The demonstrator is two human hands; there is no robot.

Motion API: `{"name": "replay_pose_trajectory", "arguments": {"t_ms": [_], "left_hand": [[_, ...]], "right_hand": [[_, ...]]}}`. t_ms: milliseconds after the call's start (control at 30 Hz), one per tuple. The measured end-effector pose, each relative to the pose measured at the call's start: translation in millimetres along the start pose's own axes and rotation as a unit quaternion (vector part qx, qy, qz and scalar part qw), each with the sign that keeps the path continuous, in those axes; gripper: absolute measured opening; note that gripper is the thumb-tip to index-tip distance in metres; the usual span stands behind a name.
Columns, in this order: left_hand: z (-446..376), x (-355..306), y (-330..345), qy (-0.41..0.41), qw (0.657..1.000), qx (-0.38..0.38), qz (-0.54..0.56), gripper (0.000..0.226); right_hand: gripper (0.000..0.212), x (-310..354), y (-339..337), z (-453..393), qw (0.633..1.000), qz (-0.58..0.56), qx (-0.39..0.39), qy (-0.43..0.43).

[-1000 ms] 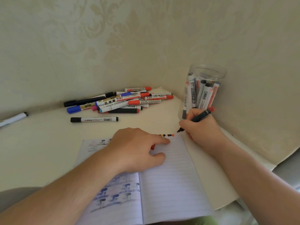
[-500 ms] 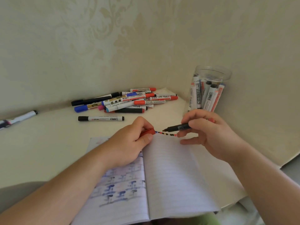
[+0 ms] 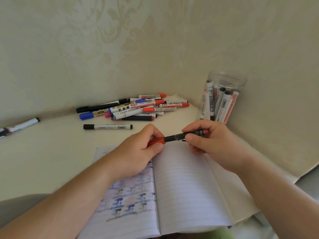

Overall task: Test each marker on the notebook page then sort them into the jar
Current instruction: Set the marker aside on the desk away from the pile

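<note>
Right hand grip: fingers pinch the slim black marker w/ red end, held level above the open lined notebook. Left hand grip: thumb & fingers closed round the red cap, which meets the marker's tip end. Clear plastic jar stands upright just beyond right hand, several markers inside. Loose pile of markers lies on the pale counter at the back.

Left of the jar: marker pile. Nearer, before jar: open notebook. Inside jar: markers.
</note>
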State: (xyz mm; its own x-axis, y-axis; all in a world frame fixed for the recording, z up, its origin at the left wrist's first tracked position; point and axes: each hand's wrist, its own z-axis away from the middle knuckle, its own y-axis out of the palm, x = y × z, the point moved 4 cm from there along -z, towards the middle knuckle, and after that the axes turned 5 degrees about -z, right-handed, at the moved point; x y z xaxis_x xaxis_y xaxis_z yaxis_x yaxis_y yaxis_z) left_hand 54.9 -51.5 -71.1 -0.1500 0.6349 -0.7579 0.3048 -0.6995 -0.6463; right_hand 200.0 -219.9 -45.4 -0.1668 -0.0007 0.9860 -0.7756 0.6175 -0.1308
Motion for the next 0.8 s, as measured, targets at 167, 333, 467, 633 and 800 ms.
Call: {"name": "replay_pose_trajectory", "arguments": {"t_ms": [167, 333, 467, 633, 800], "left_hand": [[-1.1, 3.4, -6.1, -0.008, 0.997, -0.057, 0.041, 0.018], [-0.1, 1.8, -4.1, 0.011, 0.999, -0.042, -0.001, 0.018], [-0.2, 2.9, -5.9, 0.021, 0.999, -0.046, -0.020, 0.018], [-1.7, -1.6, -6.4, 0.026, 0.997, -0.060, -0.030, 0.012], [9.8, -8.7, -27.2, 0.053, 0.987, -0.136, -0.066, 0.011]], "right_hand": [[0.031, -1.1, 0.7, -5.5, 0.993, 0.107, 0.013, -0.046], [0.008, -7.6, 18.0, -6.5, 0.974, 0.216, 0.054, -0.045], [0.010, -6.5, 27.2, -5.5, 0.950, 0.297, 0.066, -0.065], [0.015, -1.4, 33.1, -0.6, 0.928, 0.364, 0.042, -0.068], [0.060, 1.4, 37.5, 20.5, 0.960, 0.280, -0.029, -0.010]]}}
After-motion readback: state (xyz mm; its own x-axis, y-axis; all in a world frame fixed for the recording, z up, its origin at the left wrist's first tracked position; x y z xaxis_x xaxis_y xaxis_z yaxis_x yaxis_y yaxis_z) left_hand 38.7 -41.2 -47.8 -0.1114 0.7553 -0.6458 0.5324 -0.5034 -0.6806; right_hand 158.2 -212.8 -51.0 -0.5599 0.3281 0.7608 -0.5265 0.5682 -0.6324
